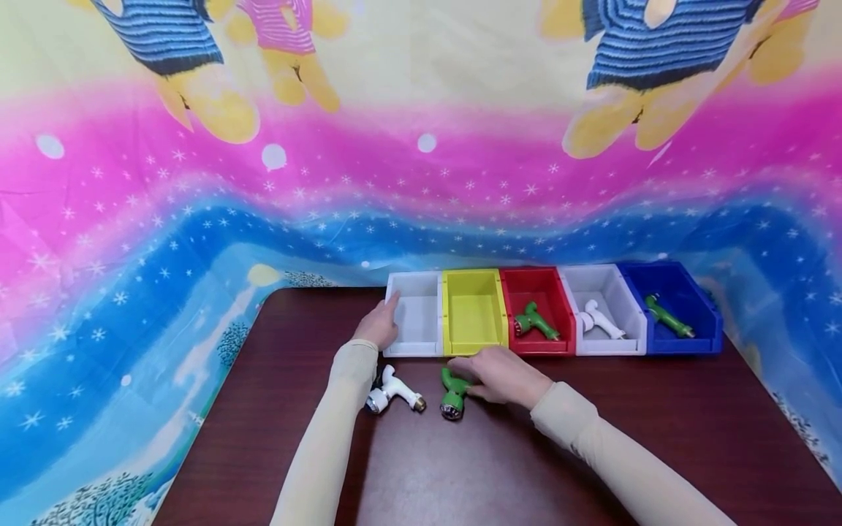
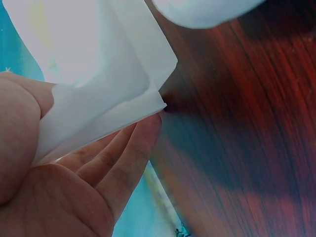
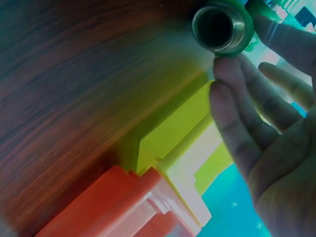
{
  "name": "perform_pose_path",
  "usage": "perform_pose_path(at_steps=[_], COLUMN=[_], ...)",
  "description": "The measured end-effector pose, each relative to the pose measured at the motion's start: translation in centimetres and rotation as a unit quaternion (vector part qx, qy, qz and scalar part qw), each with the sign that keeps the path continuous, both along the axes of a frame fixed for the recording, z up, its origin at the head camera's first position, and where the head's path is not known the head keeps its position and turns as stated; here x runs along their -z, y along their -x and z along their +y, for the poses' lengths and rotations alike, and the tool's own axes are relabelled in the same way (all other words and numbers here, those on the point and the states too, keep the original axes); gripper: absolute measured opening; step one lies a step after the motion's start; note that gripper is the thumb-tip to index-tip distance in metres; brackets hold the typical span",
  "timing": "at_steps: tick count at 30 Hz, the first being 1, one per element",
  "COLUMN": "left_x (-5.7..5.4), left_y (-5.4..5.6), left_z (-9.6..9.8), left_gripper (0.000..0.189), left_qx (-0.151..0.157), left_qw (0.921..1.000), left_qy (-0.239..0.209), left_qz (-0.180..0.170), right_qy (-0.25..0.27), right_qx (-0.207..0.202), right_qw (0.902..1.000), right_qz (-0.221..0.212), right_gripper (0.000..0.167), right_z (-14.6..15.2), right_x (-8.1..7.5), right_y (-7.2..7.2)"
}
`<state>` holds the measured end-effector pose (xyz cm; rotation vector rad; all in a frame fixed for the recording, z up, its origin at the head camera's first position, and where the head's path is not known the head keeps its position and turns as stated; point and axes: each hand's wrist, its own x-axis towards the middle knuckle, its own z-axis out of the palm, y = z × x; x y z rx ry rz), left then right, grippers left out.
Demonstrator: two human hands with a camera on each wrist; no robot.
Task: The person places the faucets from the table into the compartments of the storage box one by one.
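My left hand (image 1: 378, 324) pinches the left wall of the leftmost white bin (image 1: 413, 349); in the left wrist view the thumb lies inside the wall and the fingers (image 2: 133, 158) outside. Between the thumb and fingers of my right hand (image 1: 503, 376) is a green faucet (image 1: 452, 394), low over the table in front of the yellow bin (image 1: 475, 349). Its round metal threaded end (image 3: 219, 28) faces the right wrist camera. Beside my left forearm lies a white faucet (image 1: 395, 387), with a dark part partly hidden by the sleeve.
Joined in one row to the right are a red bin (image 1: 571, 321) holding a green faucet (image 1: 536, 321), another white bin (image 1: 633, 314) with a white faucet (image 1: 600, 319), and a blue bin (image 1: 707, 321) with a green faucet (image 1: 669, 318). A printed cloth hangs behind the brown table (image 1: 421, 467).
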<state>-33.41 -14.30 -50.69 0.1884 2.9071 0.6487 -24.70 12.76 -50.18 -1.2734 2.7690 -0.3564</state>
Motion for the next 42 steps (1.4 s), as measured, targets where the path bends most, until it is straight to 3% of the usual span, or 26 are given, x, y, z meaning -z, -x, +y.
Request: perform_pose_path(at_steps=[4, 11, 18, 27, 31, 42], left_x=[-0.1, 0.0, -0.1, 0.1, 0.1, -0.1], left_y=[-0.1, 0.1, 0.2, 0.3, 0.1, -0.1], left_z=[-0.1, 0.0, 0.0, 0.1, 0.0, 0.0], left_gripper=[0.072, 0.072, 0.071, 0.071, 0.071, 0.071], left_qx=[-0.002, 0.0, -0.002, -0.001, -0.004, -0.006], left_qw=[1.0, 1.0, 1.0, 1.0, 0.9999, 0.9998], left_qy=[-0.006, -0.003, -0.006, -0.003, -0.012, -0.017], left_qz=[-0.003, -0.002, -0.001, 0.0, 0.0, 0.001], right_qy=[-0.032, -0.046, -0.048, -0.006, 0.024, 0.08], right_qx=[-0.018, -0.048, -0.041, -0.016, -0.009, 0.031], right_qw=[0.9993, 0.9977, 0.998, 0.9991, 0.9995, 0.9922], right_qz=[-0.003, 0.013, 0.002, -0.038, -0.019, 0.09], right_gripper=[0.061, 0.049, 0.036, 0.041, 0.045, 0.046], right_z=[-0.2, -0.3, -0.2, 0.5, 0.7, 1.4], right_x=[0.2, 1.0, 0.7, -0.4, -1.3, -2.9], right_y=[-0.3, -0.5, -0.7, -0.6, -0.4, 1.0])
